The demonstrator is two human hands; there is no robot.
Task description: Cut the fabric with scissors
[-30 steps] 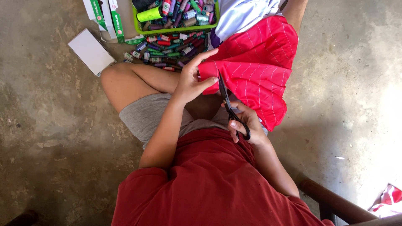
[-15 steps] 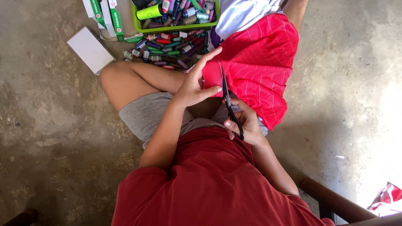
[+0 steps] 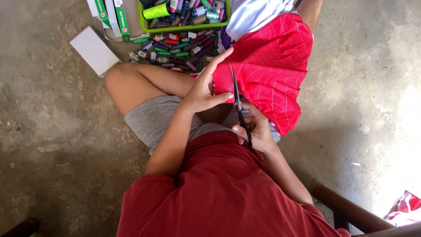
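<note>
Seated figure on a concrete floor (image 3: pixel 57 131), cutting red striped cloth (image 3: pixel 272 74) with black scissors (image 3: pixel 240 112). Left hand (image 3: pixel 204 90) lies at about 10 o'clock from the scissors, fingers extended, thumb and fingertips pinching the cloth's left edge to hold it taut; it is closed on the cloth only lightly. Right hand (image 3: pixel 258 129) sits at 5 o'clock from the blades, fingers curled through the handles, closed around them, wrist bent toward the lap and forearm running down to 5 o'clock. Blades point toward 12 o'clock and are nearly closed, entering the cloth just beside the left thumb. Risk, as a judgement: the left thumb lies so close to the blade line that a forward stroke could nick it; slack in the lightly pinched edge could also let the cut wander off its line. At 11 o'clock, well apart from the hands, a green tray (image 3: pixel 147 26) and loose thread spools (image 3: pixel 175 48) lie on the floor, near a white box (image 3: pixel 94 50).
</note>
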